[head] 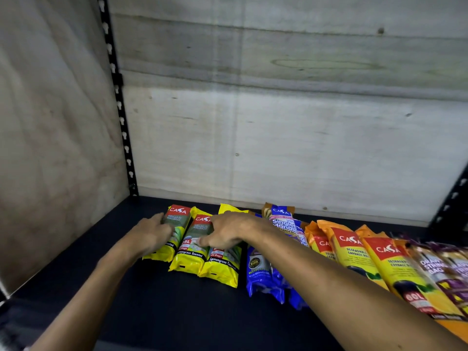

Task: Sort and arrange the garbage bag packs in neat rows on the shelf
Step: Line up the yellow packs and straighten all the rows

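- Left hand lay on the leftmost yellow pack, fingers curled at its left edge; grip loose, more pressing than holding.
- Three yellow CASA packs sat side by side at the shelf left; labels read "Lemongrass Scented", "25L".
- Right hand rested flat on the third yellow pack, fingers spread, nothing clasped.
- Blue packs read "Single Handle", stacked unevenly.
- Orange CASA packs read "Degradable Garbage Bag"; purple ones "Draw String Bag".
- Risk: slick packs could skid or overlap when pushed; the right forearm could nudge the blue pile.
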Demonstrator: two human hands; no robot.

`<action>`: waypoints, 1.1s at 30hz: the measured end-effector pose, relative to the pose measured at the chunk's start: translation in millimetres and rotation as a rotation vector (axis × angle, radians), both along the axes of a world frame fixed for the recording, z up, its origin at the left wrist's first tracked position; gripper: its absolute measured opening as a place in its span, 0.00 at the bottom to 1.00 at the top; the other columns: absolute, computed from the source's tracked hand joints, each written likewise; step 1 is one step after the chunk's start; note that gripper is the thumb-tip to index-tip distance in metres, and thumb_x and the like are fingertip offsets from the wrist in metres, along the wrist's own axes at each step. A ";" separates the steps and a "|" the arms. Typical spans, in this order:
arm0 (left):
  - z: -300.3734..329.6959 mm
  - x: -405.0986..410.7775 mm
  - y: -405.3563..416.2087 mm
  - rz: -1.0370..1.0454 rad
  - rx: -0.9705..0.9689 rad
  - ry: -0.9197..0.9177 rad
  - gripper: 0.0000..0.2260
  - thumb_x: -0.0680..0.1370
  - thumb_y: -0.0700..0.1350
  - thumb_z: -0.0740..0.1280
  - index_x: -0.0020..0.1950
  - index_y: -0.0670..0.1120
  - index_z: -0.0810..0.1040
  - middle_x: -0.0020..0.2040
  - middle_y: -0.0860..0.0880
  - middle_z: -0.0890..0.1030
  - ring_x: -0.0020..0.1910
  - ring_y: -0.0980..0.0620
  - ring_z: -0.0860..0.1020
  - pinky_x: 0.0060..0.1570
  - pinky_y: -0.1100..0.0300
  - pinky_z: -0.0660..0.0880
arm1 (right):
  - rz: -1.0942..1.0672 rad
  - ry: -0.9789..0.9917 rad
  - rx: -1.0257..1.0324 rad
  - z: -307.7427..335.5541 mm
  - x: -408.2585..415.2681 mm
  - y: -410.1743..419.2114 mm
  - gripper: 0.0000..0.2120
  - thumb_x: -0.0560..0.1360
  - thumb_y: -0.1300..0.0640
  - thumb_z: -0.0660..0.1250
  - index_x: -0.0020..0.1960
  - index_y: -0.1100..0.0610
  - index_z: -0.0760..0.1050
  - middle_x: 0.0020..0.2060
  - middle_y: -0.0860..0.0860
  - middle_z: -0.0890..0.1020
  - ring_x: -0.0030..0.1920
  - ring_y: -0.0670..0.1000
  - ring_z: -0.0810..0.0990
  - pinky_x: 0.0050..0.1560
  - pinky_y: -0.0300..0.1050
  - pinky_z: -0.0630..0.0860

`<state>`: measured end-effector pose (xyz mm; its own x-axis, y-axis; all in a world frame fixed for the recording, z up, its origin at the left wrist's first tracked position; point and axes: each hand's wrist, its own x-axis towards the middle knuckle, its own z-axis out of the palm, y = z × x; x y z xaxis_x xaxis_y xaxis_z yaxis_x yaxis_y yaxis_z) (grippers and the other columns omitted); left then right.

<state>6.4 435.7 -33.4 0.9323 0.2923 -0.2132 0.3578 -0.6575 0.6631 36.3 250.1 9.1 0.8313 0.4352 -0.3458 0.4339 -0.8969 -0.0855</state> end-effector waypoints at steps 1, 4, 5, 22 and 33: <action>-1.9 0.4 -2.5 -0.017 0.039 -0.011 0.28 0.79 0.56 0.59 0.78 0.52 0.59 0.69 0.43 0.70 0.64 0.42 0.73 0.65 0.48 0.70 | 0.014 0.009 -0.009 2.1 -0.6 -1.4 0.33 0.78 0.35 0.60 0.72 0.57 0.70 0.67 0.55 0.75 0.64 0.57 0.74 0.58 0.50 0.74; -9.9 -0.9 -10.4 -0.089 0.149 -0.033 0.28 0.81 0.60 0.55 0.80 0.57 0.51 0.76 0.45 0.61 0.72 0.41 0.64 0.70 0.47 0.64 | 0.037 0.043 -0.014 4.8 -0.7 -3.6 0.34 0.77 0.35 0.61 0.72 0.58 0.70 0.66 0.54 0.76 0.63 0.57 0.75 0.59 0.50 0.74; -13.2 -1.9 -12.0 -0.115 0.172 -0.040 0.28 0.81 0.60 0.54 0.80 0.57 0.49 0.77 0.46 0.59 0.74 0.42 0.61 0.71 0.47 0.62 | 0.037 0.055 -0.010 4.5 -0.4 -4.2 0.34 0.77 0.34 0.61 0.72 0.58 0.69 0.66 0.54 0.76 0.63 0.57 0.75 0.60 0.51 0.74; -21.8 -12.9 -20.5 -0.190 0.312 -0.031 0.32 0.79 0.65 0.53 0.80 0.57 0.46 0.77 0.47 0.58 0.74 0.44 0.59 0.70 0.47 0.62 | 0.037 0.105 -0.074 7.9 -2.7 -5.0 0.32 0.78 0.34 0.59 0.70 0.57 0.71 0.65 0.54 0.75 0.56 0.55 0.74 0.53 0.49 0.72; -9.4 -23.6 -34.7 -0.129 0.478 -0.071 0.33 0.79 0.66 0.50 0.80 0.53 0.49 0.79 0.47 0.55 0.75 0.41 0.59 0.71 0.43 0.60 | -0.099 -0.113 0.314 16.3 -12.0 -47.5 0.33 0.77 0.37 0.63 0.75 0.54 0.67 0.72 0.55 0.71 0.69 0.58 0.71 0.65 0.51 0.71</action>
